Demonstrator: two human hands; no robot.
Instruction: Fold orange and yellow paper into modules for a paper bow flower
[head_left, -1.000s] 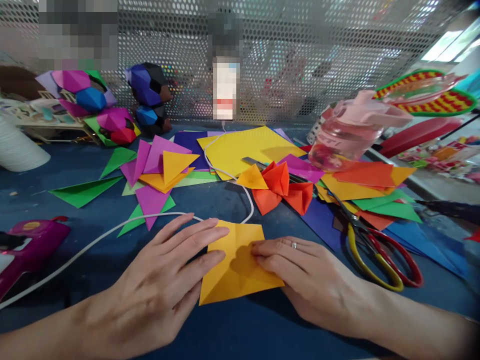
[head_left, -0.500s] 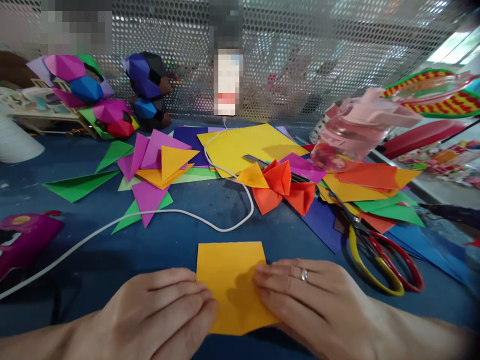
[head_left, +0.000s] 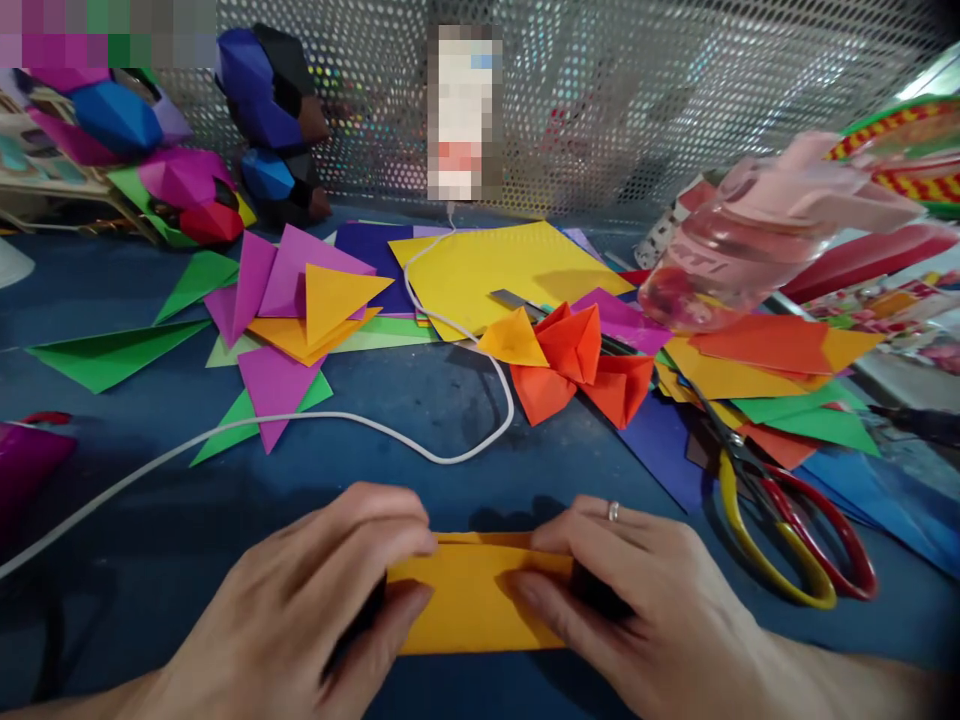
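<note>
A sheet of orange-yellow paper (head_left: pixel 472 600) lies doubled over between my hands near the front of the blue table. Its two long edges come close together at the top, and a fold runs along the side towards me. My left hand (head_left: pixel 330 580) pinches the left end, fingertips over the top edge and thumb on the face of the paper. At the right end my right hand (head_left: pixel 637 580), wearing a ring, grips in the same way. The fingertips partly cover both ends of the paper.
Scissors (head_left: pixel 787 530) with red and yellow handles lie to the right. A white cable (head_left: pixel 375 424) crosses the table. Folded purple (head_left: pixel 279 385) and red-orange paper pieces (head_left: pixel 570 350) lie beyond it. A pink bottle (head_left: pixel 739 245) stands at the back right.
The flat orange-yellow square has been folded over into a strip. Both hands have gone from lying flat beside it to pinching its ends. The view has shifted slightly.
</note>
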